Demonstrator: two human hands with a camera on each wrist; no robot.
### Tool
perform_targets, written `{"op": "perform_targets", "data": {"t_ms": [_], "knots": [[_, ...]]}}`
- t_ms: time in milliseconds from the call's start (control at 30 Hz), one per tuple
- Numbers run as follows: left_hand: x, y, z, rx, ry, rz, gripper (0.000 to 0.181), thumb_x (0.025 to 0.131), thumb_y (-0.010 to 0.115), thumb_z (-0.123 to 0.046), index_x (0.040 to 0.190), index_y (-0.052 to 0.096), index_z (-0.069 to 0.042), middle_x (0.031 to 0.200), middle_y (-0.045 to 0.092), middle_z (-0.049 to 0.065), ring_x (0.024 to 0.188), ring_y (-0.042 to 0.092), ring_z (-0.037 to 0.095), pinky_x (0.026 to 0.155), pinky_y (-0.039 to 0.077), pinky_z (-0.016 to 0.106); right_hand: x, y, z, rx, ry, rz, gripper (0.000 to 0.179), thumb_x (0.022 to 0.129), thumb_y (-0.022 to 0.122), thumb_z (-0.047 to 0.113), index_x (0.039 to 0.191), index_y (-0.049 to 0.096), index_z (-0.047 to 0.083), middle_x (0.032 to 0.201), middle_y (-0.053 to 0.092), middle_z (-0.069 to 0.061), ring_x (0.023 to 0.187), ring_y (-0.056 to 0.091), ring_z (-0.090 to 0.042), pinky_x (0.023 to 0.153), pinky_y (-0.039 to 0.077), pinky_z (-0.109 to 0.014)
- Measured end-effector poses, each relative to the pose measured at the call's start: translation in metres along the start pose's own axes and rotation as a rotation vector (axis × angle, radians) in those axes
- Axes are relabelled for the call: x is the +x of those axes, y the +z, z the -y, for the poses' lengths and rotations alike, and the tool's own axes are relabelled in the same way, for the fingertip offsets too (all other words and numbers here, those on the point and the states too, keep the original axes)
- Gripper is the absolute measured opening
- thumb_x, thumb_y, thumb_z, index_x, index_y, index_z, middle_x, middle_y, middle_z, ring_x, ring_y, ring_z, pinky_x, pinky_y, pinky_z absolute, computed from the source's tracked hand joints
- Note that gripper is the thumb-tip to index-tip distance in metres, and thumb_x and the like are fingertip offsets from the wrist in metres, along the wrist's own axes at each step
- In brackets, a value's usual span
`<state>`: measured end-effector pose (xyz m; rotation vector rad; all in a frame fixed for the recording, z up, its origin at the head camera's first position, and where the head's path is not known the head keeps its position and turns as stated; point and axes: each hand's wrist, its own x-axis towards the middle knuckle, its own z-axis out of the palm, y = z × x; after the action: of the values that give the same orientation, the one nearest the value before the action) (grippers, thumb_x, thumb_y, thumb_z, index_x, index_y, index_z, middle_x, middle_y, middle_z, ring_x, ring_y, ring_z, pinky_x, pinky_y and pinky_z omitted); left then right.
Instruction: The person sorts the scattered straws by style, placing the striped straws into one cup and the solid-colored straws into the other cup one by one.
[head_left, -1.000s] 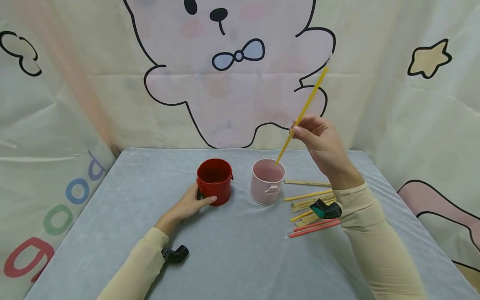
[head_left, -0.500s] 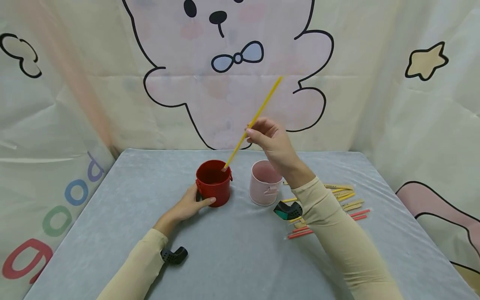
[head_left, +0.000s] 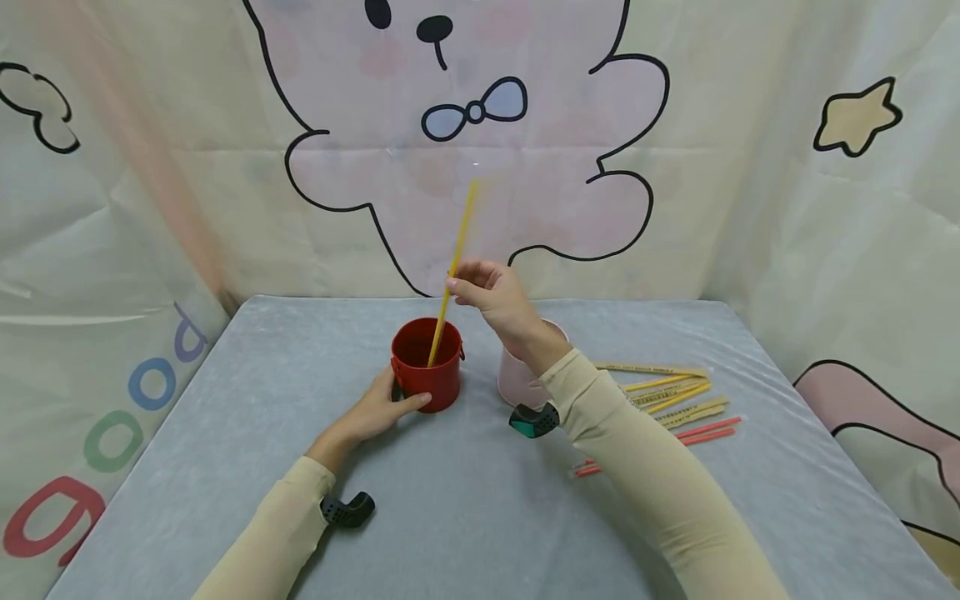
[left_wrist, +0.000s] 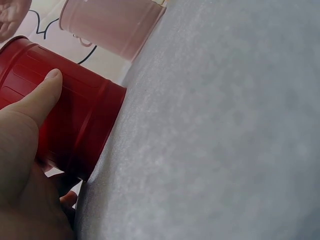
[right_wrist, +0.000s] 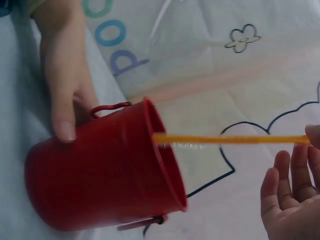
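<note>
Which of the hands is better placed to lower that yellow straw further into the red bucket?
Probably the right hand: it pinches the yellow straw, whose lower end is inside the red bucket. The left hand holds the bucket's side.

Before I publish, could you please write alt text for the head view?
The right hand pinches a slim yellow stick, its lower end inside a red cylindrical bucket the left hand grips on bluish cloth. Further right are a pale pink bucket and yellow and red sticks.
</note>
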<state>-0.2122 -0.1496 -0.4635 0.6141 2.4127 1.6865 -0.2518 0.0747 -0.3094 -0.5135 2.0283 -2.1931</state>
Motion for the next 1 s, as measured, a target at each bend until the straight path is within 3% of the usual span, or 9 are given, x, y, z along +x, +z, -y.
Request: {"op": "perform_targets", "data": {"t_ms": [333,600,833,1000], "knots": [[0.002,0.000,-0.001,-0.001,0.001,0.003,0.070,0.094,0.072,-0.022,0.153,0.033,-0.017,0.154,0.046,0.006,0.145,0.038,0.028,0.122,0.027,0.058,0.009,0.009,-0.021,-0.104,0.037,0.013,0.019,0.097,0.065,0.007,0.113,0.064,-0.004,0.087,0.066,0.009,0.091,0.060,-0.012,0.084,0.052,-0.024],[0.002,-0.001,-0.003,0.005,-0.001,0.008,0.069,0.094,0.072,-0.022,0.152,0.035,-0.016,0.151,0.049,0.007,0.142,0.041,0.028,0.122,0.028,0.057,0.007,0.012,-0.030,-0.124,0.071,0.034,0.020,0.097,0.065,0.006,0.113,0.065,-0.007,0.088,0.066,0.006,0.094,0.062,-0.013,0.112,0.046,-0.052],[0.001,-0.001,-0.005,0.008,0.007,0.010,0.070,0.094,0.071,-0.022,0.152,0.034,-0.014,0.152,0.048,0.008,0.143,0.040,0.029,0.122,0.027,0.058,0.007,0.015,-0.033,-0.182,0.112,0.028,0.024,0.097,0.066,0.008,0.116,0.066,-0.006,0.095,0.068,0.002,0.097,0.062,-0.015,0.101,0.053,-0.036],[0.000,-0.001,-0.005,0.010,0.009,0.011,0.070,0.094,0.071,-0.021,0.152,0.034,-0.014,0.152,0.048,0.008,0.143,0.040,0.029,0.122,0.026,0.058,0.008,0.019,-0.036,-0.240,0.139,0.036,0.017,0.096,0.068,0.011,0.110,0.068,0.001,0.098,0.069,-0.001,0.095,0.062,-0.016,0.088,0.054,-0.029]]}}
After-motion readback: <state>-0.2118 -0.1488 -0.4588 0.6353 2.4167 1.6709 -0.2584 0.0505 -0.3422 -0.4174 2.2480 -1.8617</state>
